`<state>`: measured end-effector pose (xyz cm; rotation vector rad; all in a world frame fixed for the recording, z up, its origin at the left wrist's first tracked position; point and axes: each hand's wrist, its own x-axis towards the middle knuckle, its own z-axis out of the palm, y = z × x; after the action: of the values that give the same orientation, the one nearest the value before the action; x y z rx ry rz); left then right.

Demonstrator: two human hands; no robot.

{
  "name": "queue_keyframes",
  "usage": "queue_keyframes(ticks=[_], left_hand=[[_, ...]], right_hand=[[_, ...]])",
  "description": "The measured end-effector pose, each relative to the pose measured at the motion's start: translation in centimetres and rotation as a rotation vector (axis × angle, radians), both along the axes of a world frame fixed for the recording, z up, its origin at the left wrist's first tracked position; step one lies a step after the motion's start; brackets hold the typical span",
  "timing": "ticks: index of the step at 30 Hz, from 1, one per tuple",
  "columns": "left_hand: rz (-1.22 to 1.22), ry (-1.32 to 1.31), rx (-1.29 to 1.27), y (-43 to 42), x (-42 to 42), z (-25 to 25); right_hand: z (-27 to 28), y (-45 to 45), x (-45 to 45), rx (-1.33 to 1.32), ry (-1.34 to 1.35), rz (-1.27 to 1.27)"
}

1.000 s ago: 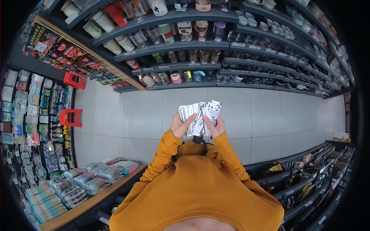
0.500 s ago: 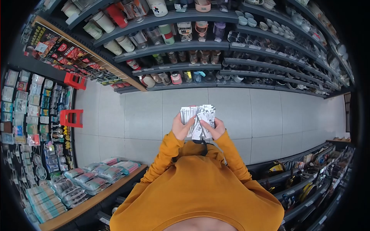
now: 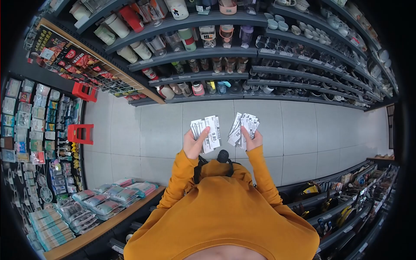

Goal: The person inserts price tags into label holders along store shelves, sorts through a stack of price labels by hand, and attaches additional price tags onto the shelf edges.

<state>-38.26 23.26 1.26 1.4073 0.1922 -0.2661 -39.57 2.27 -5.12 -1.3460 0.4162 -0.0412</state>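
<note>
My left hand (image 3: 195, 142) grips a fanned bundle of white price labels (image 3: 212, 130), thumb on top; the front label reads 9.80. A second fanned bundle of price labels (image 3: 239, 125) is pinched in my right hand (image 3: 253, 139), with its thumb across the labels. Both bundles are held in front of my body above the tiled floor, with a gap between them. The fingers beneath the labels are hidden.
Shelves (image 3: 195, 54) of cups, bottles and bowls run across the far side. Two red stools (image 3: 81, 133) stand at left near hanging goods. Wrapped packs (image 3: 104, 201) lie on a wooden-edged counter at lower left; racks of utensils (image 3: 346, 203) are at lower right.
The labels that were together between my hands are now split into two separate bundles. My left hand has moved left and my right hand right.
</note>
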Motion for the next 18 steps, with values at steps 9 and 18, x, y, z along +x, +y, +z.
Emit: queue_keyframes(ticks=[9, 18], left_hand=[[0.002, 0.052, -0.043, -2.8, -0.3, -0.1], [-0.017, 0.165, -0.271, -2.3, -0.6, -2.5]], right_hand=[[1.8, 3.9, -1.2, 0.195, 0.086, 0.18], [2.2, 3.2, -0.6, -0.024, 0.019, 0.226]])
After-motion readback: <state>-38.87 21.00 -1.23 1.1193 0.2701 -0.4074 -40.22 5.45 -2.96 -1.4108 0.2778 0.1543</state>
